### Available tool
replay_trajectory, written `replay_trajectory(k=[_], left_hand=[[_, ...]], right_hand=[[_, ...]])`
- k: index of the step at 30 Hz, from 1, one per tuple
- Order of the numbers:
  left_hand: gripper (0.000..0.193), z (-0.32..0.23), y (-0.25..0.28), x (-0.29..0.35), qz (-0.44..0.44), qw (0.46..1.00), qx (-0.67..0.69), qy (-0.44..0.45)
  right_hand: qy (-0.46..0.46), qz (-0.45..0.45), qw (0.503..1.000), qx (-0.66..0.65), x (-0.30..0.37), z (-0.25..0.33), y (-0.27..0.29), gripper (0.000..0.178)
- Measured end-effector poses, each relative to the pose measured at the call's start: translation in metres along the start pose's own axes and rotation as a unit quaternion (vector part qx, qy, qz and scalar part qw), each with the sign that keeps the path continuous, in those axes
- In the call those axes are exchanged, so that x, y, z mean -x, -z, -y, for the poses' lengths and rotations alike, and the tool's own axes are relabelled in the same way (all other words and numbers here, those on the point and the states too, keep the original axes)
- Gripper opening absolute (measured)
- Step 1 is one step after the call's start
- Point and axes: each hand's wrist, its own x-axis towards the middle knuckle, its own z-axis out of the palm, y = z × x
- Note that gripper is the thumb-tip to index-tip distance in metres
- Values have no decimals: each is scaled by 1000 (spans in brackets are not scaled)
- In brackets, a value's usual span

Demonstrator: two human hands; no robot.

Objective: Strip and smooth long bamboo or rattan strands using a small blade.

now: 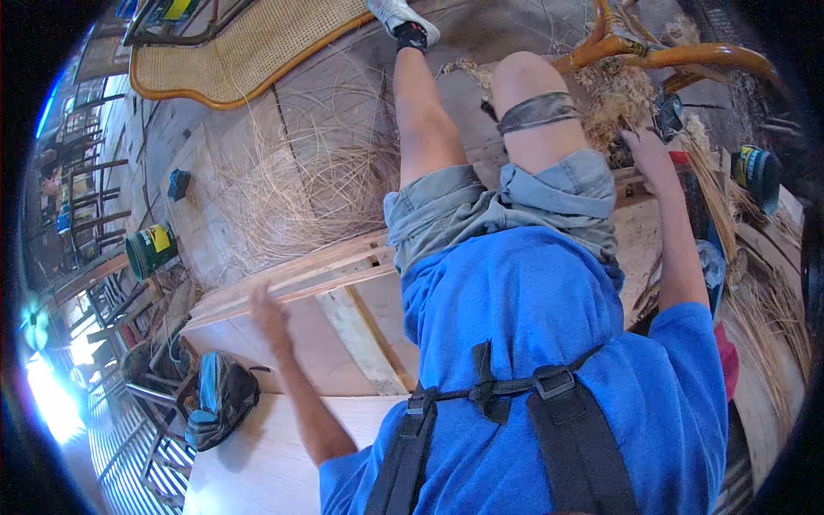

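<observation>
My left hand [269,316] hangs over the edge of a wooden bench [296,279]. It is slightly blurred, but its fingers look loosely apart with nothing in them. Beyond it, thin cane strands [296,193] lie in a loose tangle on the floor. Past my right knee, my right hand [645,154] reaches down beside a heap of pale, curly shavings [616,96]. A small dark object [668,116] is close to its fingertips. Whether those fingers grip anything is too unclear to see.
A woven cane panel with a curved wooden rim [249,53] lies at the far left. Bent rattan furniture parts [652,57] stand at the far right. Cane bundles [768,322] lie at the right. A dark green can [150,251] and a black-and-blue bag [221,399] are at the left.
</observation>
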Motion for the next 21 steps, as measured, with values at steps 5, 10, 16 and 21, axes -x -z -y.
replay_trajectory(k=[5,10,16,21], left_hand=[[27,-297,-72,-34,181,947,264,13],[19,-376,-100,-9,412,771,481,-62],[19,-326,-100,-11,331,885,270,-184],[17,-256,-78,-26,334,917,215,-39]], right_hand=[[-166,128,855,-474,66,86,64,20],[-60,174,751,-634,110,166,61,21],[-160,21,688,-707,83,139,60,15],[-173,-100,683,-702,29,78,65,14]])
